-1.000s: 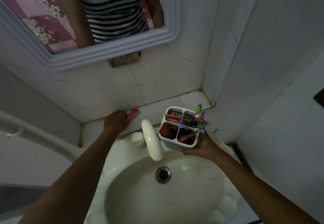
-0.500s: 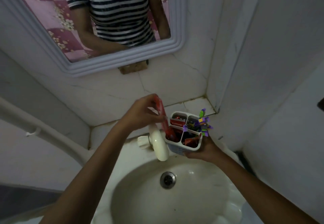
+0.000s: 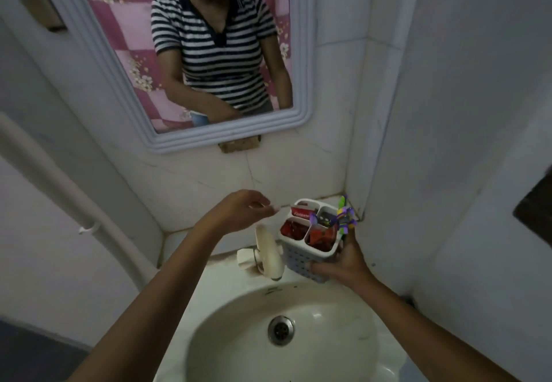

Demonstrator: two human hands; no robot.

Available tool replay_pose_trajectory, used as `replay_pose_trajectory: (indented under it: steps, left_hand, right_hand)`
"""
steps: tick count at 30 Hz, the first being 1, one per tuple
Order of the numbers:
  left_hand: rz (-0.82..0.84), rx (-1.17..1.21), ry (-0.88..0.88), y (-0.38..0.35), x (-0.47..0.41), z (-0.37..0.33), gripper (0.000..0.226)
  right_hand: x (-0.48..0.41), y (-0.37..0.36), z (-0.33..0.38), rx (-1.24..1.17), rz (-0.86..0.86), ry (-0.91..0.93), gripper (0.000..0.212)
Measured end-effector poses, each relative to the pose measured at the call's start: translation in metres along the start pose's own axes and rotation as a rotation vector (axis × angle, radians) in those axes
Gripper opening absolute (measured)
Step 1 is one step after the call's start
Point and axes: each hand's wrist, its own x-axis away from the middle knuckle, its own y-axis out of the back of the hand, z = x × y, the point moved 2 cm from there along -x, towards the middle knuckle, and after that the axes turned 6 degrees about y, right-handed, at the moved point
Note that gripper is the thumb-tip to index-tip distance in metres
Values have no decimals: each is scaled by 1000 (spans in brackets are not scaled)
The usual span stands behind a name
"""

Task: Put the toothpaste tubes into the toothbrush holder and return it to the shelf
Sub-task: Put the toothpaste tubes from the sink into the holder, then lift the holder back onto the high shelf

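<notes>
My right hand grips a white plastic toothbrush holder from below, holding it above the sink's back right rim. Its compartments hold red toothpaste tubes, more red tubes, and purple-green toothbrushes at the right. My left hand hovers just left of the holder, fingers loosely spread and empty, fingertips near its far left corner.
A cream tap stands between my arms, right against the holder. The basin with its drain lies below. A tiled ledge runs behind the sink under a white-framed mirror. Walls close in at right.
My left hand picked a red tube off the ledge, carried it to the holder and dropped it into a left compartment; now that hand is empty. The view tilted up.
</notes>
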Motion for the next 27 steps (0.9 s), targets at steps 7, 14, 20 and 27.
replay_pose_trajectory:
  steps: [7,14,20,27]
  left_hand:
    - [-125,332,-264,65,56,-67,40]
    - [-619,258,-624,246,118,-162,60]
    - [-1514,-549,-517,416,166,-247,78]
    - [-1234,-726,-194,499,128,-253,98]
  right_hand:
    - [-43,16,146,-33,-160,331,110]
    - [-83,52,394,-94,-323,768,92]
    - [-109,90,624,-186,-436,980,85]
    - [-127,96,780,-85,-664,997,106]
